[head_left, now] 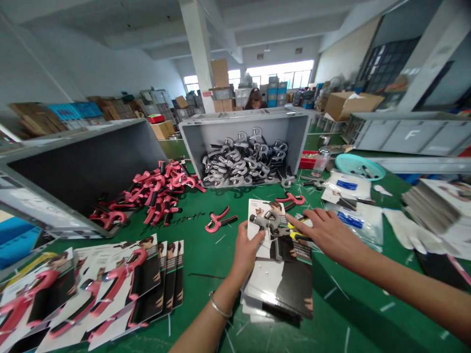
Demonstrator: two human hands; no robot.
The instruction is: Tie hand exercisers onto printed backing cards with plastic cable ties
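Note:
My left hand (246, 250) is closed around a grey hand grip strengthener (271, 219) and the printed backing card (253, 228) behind it, thumb across the front. My right hand (327, 233) is wrapped round yellow-handled pliers (294, 229), whose jaws are at the grey strengthener, over the card. Whether the jaws touch a tie there is too small to tell. Beneath both hands lies a stack of printed cards (277, 289). Just beyond them on the green table are a pink strengthener (221, 219) and another pink one (291, 200).
A grey bin (184, 142) on its side holds many grey strengtheners; the left bin (73, 142) spills pink ones (158, 189). Carded pink ones (110, 289) lie front left. At right are plastic bags (349, 186), a teal dish (358, 159), a glove (408, 230) and card stacks (434, 206). A person sits beyond.

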